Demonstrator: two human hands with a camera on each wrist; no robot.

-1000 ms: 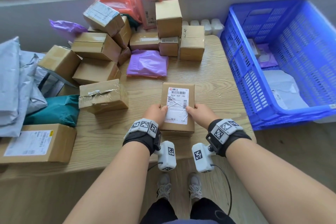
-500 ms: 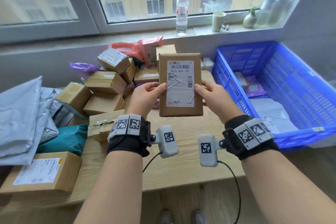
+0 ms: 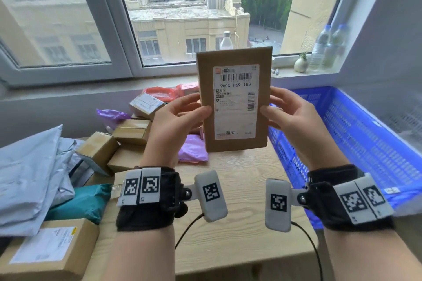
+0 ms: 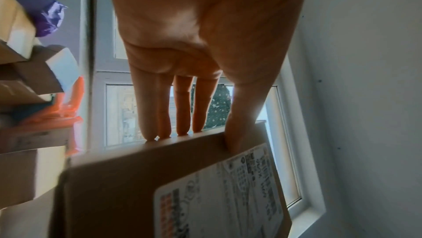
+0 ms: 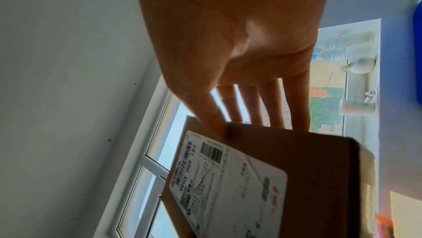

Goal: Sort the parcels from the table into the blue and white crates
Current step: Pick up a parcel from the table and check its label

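Observation:
A flat brown cardboard parcel (image 3: pixel 235 100) with a white shipping label is held upright in the air, label toward me, above the wooden table (image 3: pixel 239 230). My left hand (image 3: pixel 180 118) grips its left edge, thumb on the front and fingers behind. My right hand (image 3: pixel 287 116) grips the right edge the same way. The left wrist view shows the thumb on the parcel (image 4: pixel 173 184) face by the label. In the right wrist view the thumb sits on the parcel (image 5: pixel 285 169) corner above the barcode. The blue crate (image 3: pixel 356 143) stands at the table's right. No white crate is in view.
Several brown boxes (image 3: pixel 130 134), purple (image 3: pixel 194 150) and red mailers lie at the table's back left. Grey poly bags (image 3: pixel 29 173), a teal bag (image 3: pixel 82 201) and a labelled box (image 3: pixel 48 248) sit at the left. Bottles and a small vase stand on the windowsill (image 3: pixel 308 73).
Both hands lifted the parcel off the table and raised it upright to eye height. The head view tilted up toward the window.

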